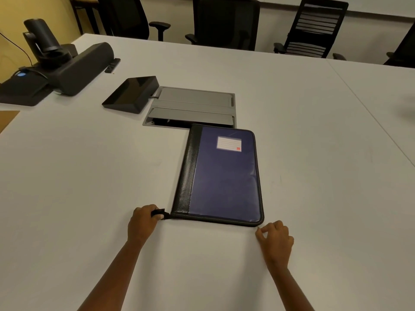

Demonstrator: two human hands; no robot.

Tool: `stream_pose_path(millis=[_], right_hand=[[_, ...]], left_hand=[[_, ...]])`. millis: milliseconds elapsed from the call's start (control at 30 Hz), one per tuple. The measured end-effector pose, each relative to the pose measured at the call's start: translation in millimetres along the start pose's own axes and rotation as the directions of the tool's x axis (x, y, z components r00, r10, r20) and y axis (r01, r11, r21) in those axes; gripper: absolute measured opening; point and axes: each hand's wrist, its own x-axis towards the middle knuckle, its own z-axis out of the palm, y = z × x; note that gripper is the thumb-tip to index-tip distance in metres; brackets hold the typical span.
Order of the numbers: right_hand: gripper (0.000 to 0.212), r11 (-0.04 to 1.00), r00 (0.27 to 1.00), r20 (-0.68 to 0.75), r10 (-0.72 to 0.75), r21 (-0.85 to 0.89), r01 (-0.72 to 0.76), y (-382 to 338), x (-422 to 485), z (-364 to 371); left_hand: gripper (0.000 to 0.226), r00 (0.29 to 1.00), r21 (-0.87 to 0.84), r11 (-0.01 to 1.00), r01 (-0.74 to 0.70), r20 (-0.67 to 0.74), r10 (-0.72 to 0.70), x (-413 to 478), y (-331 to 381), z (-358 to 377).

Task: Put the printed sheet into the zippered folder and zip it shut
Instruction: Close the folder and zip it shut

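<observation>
The zippered folder point(224, 176) lies closed and flat on the white surface point(89, 176), toward its near edge, black spine to the left and blue cover with a lined label point(229, 143) facing up. I see no printed sheet anywhere, so I judge it is inside and that I am at the zipping step.

My left grip point(143, 221) is clenched round a black strap point(158, 213) at the folder's near-left corner, bracing it. My right grip point(275, 239) sits at the near-right corner with fingers curled and thumb meeting forefinger. Whether it pinches the zip pull I cannot tell, as the pull is too small to make out.

Next, I think, comes a check that the zip has run fully home along the near edge. If not, the right grip must draw the pull toward the strap while the left holds firm.

Farther in, a grey cable hatch point(193, 106) is set into the surface, touching the folder's far end, with a black slanted console point(132, 94) beside it. A black conference camera and speaker bar point(74, 68) stand by the far-left corner. Black office chairs point(224, 23) line the far edge against a pale wall.
</observation>
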Motion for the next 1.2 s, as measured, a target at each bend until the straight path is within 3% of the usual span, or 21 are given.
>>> stream_pose_path(millis=[133, 267, 367, 467, 633, 800, 1067, 1200], right_hand=[[0.010, 0.993, 0.999, 0.051, -0.004, 0.121, -0.002, 2.9, -0.7, -3.2], [0.010, 0.985, 0.999, 0.051, -0.015, 0.171, 0.006, 3.2, -0.5, -5.2], [0.011, 0.985, 0.998, 0.062, -0.009, 0.172, -0.001, 2.6, 2.6, -5.4], [0.014, 0.984, 0.997, 0.072, -0.006, 0.178, -0.007, 2.6, 5.2, -4.8], [0.013, 0.980, 0.997, 0.077, 0.004, 0.197, -0.020, 6.3, 6.6, -4.2], [0.016, 0.981, 0.996, 0.081, -0.026, 0.192, 0.010, 8.0, 7.6, -4.3], [0.012, 0.979, 0.995, 0.079, -0.061, 0.200, 0.044, 11.9, 13.3, -6.4], [0.010, 0.976, 0.998, 0.030, -0.046, 0.214, 0.039, 11.9, 23.3, -9.8]], left_hand=[[0.014, 0.998, 0.005, 0.998, -0.058, -0.025, 0.058, -6.4, 6.5, 1.9], [0.054, 0.962, 0.143, 0.960, -0.240, -0.095, 0.254, -11.3, 19.9, 18.9], [0.061, 0.930, 0.248, 0.902, -0.354, -0.008, 0.367, -20.5, 41.5, 40.2], [0.063, 0.877, 0.434, 0.776, -0.458, 0.082, 0.472, -28.1, 64.8, 64.9], [0.067, 0.800, 0.497, 0.626, -0.600, 0.378, 0.466, -29.6, 98.3, 106.7], [0.065, 0.697, 0.467, 0.517, -0.717, 0.483, 0.530, -32.8, 133.7, 136.7], [0.053, 0.481, 0.466, 0.185, -0.865, 0.667, 0.569, -30.4, 155.6, 139.0], [0.050, 0.431, 0.447, 0.114, -0.887, 0.714, 0.552, -30.3, 160.3, 132.0]])
